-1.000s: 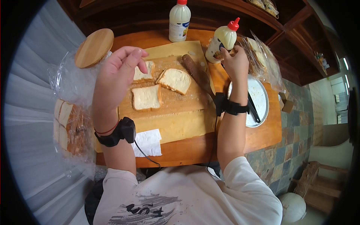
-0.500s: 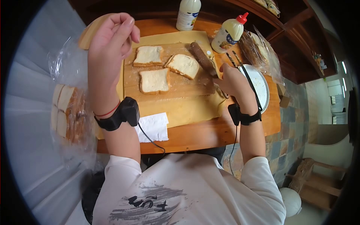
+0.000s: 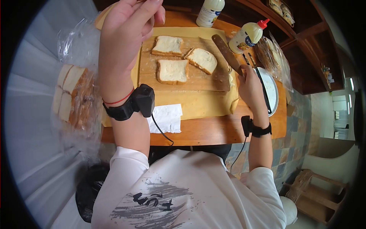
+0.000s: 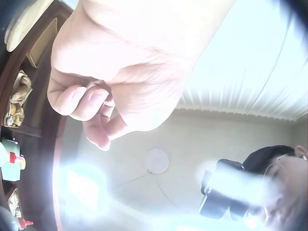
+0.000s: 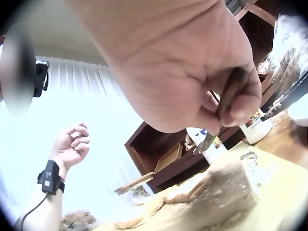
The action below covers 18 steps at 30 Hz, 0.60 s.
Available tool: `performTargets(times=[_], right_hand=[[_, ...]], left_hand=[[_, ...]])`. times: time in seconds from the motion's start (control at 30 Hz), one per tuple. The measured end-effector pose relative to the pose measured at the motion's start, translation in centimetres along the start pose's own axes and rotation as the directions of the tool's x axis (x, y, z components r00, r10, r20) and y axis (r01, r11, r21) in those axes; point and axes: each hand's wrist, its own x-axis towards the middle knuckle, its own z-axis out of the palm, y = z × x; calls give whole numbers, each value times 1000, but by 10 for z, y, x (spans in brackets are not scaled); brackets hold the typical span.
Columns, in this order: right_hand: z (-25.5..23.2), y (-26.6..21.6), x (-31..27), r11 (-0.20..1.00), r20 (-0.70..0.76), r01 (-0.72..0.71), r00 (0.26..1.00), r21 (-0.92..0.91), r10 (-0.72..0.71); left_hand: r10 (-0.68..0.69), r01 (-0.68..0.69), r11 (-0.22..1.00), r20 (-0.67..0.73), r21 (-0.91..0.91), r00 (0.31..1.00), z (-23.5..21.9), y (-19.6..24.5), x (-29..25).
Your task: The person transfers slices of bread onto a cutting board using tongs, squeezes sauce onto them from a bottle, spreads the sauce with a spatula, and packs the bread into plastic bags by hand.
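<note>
My right hand [image 3: 251, 87] grips the wooden handle of a spatula [image 3: 228, 53], its flat blade pointing away over the cutting board's right edge. The handle [image 5: 233, 91] shows between thumb and fingers in the right wrist view. Three bread slices lie on the wooden cutting board [image 3: 206, 83]: a back slice [image 3: 167, 45], a front slice [image 3: 173, 71] and a tilted right slice [image 3: 202, 60], with a pale spread on top. My left hand [image 3: 127, 34] is raised left of the board, its fingers loosely curled and holding nothing.
Behind the board stand a red-capped squeeze bottle [image 3: 244, 38] and another bottle [image 3: 210, 13]. Black tongs [image 3: 263, 84] rest on a white plate [image 3: 272, 93] at right, near bagged bread [image 3: 272, 53]. A wrapped loaf [image 3: 68, 95] stands left; a white napkin [image 3: 167, 118] lies in front.
My right hand has left the squeeze bottle, come down to the spatula lying on the board and lifted it by its handle. My left hand has risen away from the slices.
</note>
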Motion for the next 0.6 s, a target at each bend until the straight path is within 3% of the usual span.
performTargets(times=[0.03, 0.17, 0.2, 0.3, 0.37, 0.43, 0.47, 0.53, 0.6], right_hand=[[-4, -11, -5, 998, -10, -31, 999, 59, 31], [5, -42, -30, 937, 80, 269, 953, 222, -293], [3, -59, -40, 941, 172, 199, 952, 276, -252], [17, -73, -55, 936, 241, 276, 914, 220, -326], [24, -71, -54, 930, 212, 322, 911, 175, -355], [24, -68, -53, 922, 184, 367, 904, 126, -385], [21, -65, -52, 925, 181, 365, 908, 103, -378], [15, -61, -50, 928, 179, 364, 911, 81, -373], [7, -57, -50, 949, 162, 313, 936, 18, -312]], left_hand=[[-17, 17, 997, -4, -70, 1000, 3, 5, 0], [-15, 15, 998, 6, -57, 1000, -3, -1, 2], [0, 1, 999, 8, -55, 1000, -7, -8, 4], [-27, 27, 999, -3, -37, 1000, 1, -1, 3], [-67, 66, 998, -17, -23, 998, 3, 1, 2], [-27, 50, 979, 117, -196, 993, -5, -3, 2], [-26, 48, 979, 117, -197, 993, -8, -9, 3], [9, -12, 998, 51, 59, 999, -12, -20, 5], [10, -12, 998, 45, 56, 999, -10, -20, 4]])
